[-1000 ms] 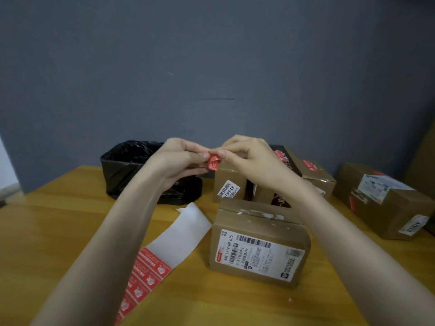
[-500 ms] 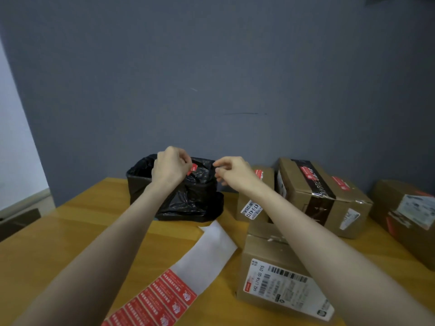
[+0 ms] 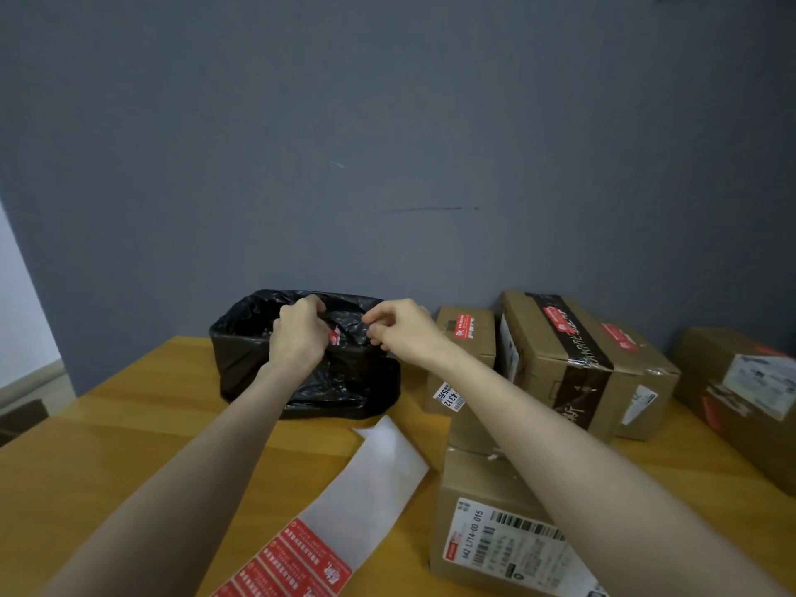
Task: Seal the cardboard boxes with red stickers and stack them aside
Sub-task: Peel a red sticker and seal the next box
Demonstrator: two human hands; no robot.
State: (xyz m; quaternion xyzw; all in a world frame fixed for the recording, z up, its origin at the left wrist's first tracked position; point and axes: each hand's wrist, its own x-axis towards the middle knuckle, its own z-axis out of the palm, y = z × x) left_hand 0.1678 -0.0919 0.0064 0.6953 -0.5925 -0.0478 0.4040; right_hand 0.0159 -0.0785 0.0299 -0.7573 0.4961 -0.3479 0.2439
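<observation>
The sticker [image 3: 334, 338] pinched in the left hand [image 3: 297, 338] is red with white print. Directly behind and below the grip, the bin liner [image 3: 258, 364] is glossy black. Right of the grip, the small box [image 3: 467, 351] is plain brown, with a red, white-marked seal on top and a white label with black digits on the front. Further right, the large box [image 3: 538, 359] is brown, crossed by a dark brown band with pale lettering. Nearer the person than the grip, the sticker strip [image 3: 379, 480] is bare white backing, then red stickers printed white. The near box [image 3: 469, 489] is brown with a white label and black barcode. The table [image 3: 129, 424] is honey-yellow wood. The wall [image 3: 387, 122] is flat blue-grey.
</observation>
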